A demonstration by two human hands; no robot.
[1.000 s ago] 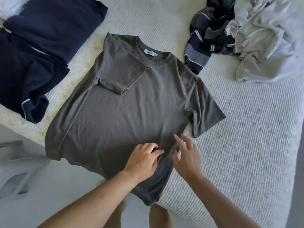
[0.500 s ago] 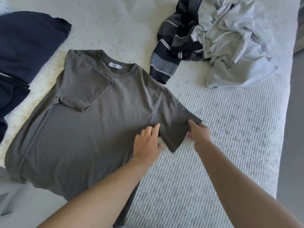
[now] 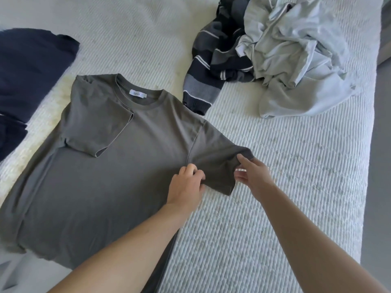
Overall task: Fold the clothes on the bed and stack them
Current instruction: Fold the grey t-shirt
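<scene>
Grey T-shirt (image 3: pixel 118 187) flat, collar away; left hand (image 3: pixel 186 185), right hand (image 3: pixel 251 176) pinch right sleeve (image 3: pixel 213 163)

A t-shirt (image 3: pixel 118 176) lies flat on the bed (image 3: pixel 285 187), folded clothes (image 3: pixel 29 72) to its left, a crumpled heap (image 3: pixel 275 51) behind right.

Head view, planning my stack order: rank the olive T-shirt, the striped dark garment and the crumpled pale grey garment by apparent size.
1. olive T-shirt, spread flat, largest.
2. crumpled pale grey garment.
3. striped dark garment, partly hidden beneath it.
Both bunched, so true sizes are unsure.
</scene>
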